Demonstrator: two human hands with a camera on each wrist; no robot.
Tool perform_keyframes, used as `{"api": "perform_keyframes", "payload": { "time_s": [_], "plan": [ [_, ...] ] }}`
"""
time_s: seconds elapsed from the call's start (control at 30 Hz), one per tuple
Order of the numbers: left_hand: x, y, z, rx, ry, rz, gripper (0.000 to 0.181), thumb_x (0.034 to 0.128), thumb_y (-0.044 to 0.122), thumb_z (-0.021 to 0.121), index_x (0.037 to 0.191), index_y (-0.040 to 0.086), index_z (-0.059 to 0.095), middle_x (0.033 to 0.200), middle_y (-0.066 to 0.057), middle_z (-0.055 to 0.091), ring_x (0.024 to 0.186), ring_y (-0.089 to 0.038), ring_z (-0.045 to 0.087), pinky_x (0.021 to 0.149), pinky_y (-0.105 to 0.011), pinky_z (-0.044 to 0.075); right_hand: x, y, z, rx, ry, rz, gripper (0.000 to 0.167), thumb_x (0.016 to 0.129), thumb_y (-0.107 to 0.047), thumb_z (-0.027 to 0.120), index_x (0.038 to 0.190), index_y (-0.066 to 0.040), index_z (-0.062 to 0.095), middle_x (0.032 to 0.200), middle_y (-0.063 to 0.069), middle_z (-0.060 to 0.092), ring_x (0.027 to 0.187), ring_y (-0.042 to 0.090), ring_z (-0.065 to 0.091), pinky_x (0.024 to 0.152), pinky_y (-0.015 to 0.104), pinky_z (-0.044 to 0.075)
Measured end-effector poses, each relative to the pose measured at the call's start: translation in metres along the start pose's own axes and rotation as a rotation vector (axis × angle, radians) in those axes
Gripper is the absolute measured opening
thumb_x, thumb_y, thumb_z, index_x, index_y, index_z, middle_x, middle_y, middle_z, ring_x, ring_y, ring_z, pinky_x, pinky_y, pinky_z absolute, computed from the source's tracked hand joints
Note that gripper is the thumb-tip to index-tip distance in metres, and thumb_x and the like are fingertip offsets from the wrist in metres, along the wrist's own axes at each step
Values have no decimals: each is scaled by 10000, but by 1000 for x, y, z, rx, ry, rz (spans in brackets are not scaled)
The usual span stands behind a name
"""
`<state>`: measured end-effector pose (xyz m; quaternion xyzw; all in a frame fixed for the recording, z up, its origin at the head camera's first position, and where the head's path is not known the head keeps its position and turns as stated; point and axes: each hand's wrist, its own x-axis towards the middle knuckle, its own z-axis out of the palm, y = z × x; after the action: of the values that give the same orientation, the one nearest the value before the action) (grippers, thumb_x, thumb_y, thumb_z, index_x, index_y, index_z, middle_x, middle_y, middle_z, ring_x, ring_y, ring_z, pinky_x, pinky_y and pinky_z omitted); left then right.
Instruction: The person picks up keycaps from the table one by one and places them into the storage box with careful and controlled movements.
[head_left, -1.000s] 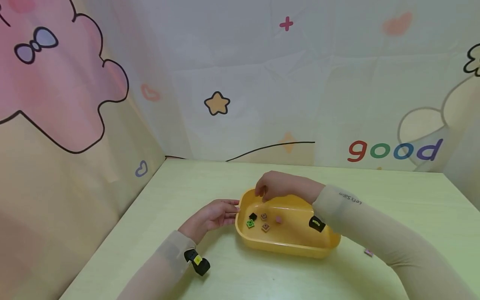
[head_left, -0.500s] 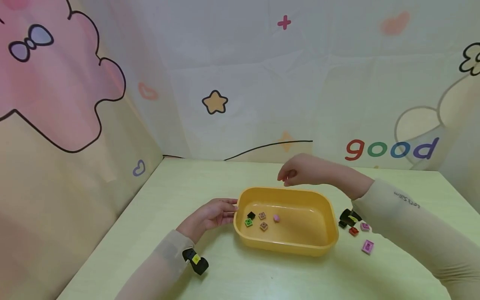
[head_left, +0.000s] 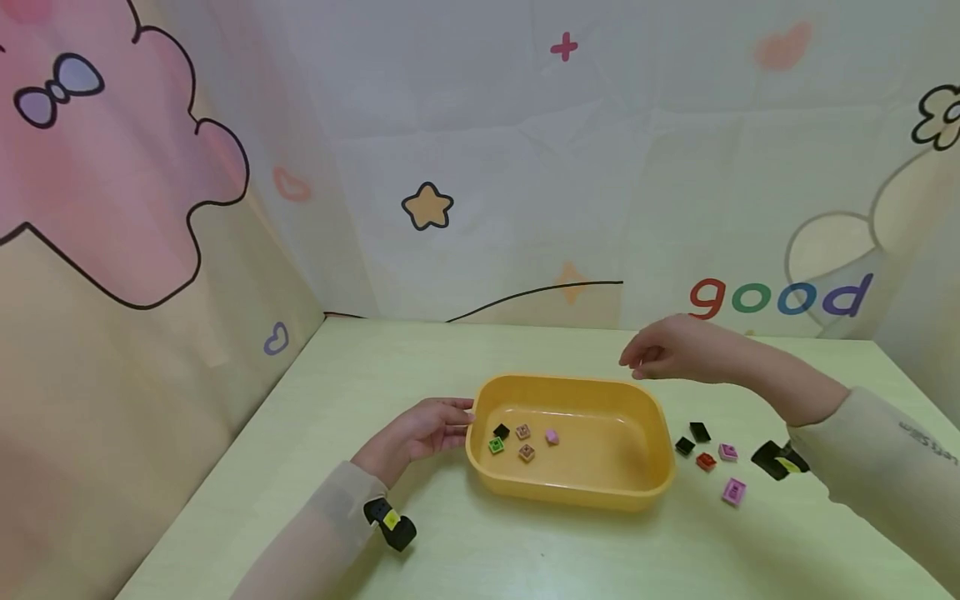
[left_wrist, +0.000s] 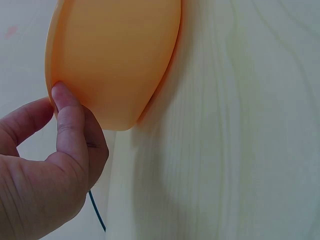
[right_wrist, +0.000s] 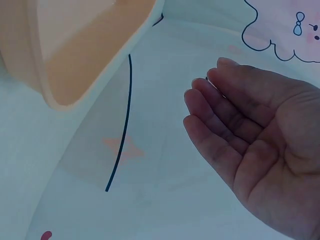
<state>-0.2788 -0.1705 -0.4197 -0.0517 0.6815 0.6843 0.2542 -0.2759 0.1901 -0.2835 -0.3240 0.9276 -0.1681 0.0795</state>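
The yellow basin [head_left: 603, 460] sits about midway between the left and right edges of the surface [head_left: 405, 358], open side up, its long axis running mostly left to right. It isn't quite square to the back edge: its right end swings a little nearer the person. The left hand [head_left: 420, 429] meets its left end, fingers mostly straight, tips against the rim and outer wall. The right hand [head_left: 667, 348] is up in the air near the basin's far right corner, its fingers loosely bent and pressed side by side around an open palm. Toward the basin's left end lie a black block [head_left: 502, 431], a green block [head_left: 496, 445], two tan blocks [head_left: 527, 452] and, further right, a pink block [head_left: 552, 436]. Just outside the right end, two black pieces [head_left: 700, 432], a red piece [head_left: 706, 461] and two pink pieces [head_left: 733, 492] lie on the surface; the nearest is oblong, its far end leaning toward the right edge.
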Motion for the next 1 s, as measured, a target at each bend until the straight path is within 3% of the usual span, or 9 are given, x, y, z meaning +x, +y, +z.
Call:
{"api": "perform_keyframes", "payload": {
  "time_s": [0.23, 0.53, 0.9, 1.0],
  "plan": [
    [0, -3, 1, -6, -6, -11, 506, 1007, 19, 544, 1494, -67, 438, 1000, -30, 714, 784, -71, 680, 700, -171, 617, -28, 18, 8, 19, 39, 60, 234, 938, -176, 732, 1131, -45, 750, 1002, -14, 753, 870, 96, 661, 731, 232, 618],
    [1, -1, 0, 5, -13, 7, 507, 1013, 22, 533, 1500, -70, 427, 970, -8, 708, 782, -61, 680, 695, -157, 608, -59, 45, 36, 124, 33, 167, 255, 961, -170, 697, 1166, -22, 721, 1032, 31, 752, 858, 111, 677, 712, 188, 590],
    [2, -2, -1, -7, -7, -6, 498, 1013, 13, 532, 1494, -70, 436, 987, -19, 708, 783, -70, 685, 699, -177, 619, -89, 75, 63, 102, 41, 171, 209, 959, -49, 639, 1145, -12, 726, 1082, 98, 752, 895, 105, 684, 815, 374, 646],
    [1, 0, -1, -8, 0, -9, 497, 1015, 16, 531, 1496, -64, 436, 972, -12, 708, 772, -70, 685, 690, -174, 617, -95, 82, 70, 105, 33, 175, 206, 932, -7, 650, 1124, -13, 727, 1065, 74, 748, 898, 73, 661, 811, 369, 643]
  ]
}}
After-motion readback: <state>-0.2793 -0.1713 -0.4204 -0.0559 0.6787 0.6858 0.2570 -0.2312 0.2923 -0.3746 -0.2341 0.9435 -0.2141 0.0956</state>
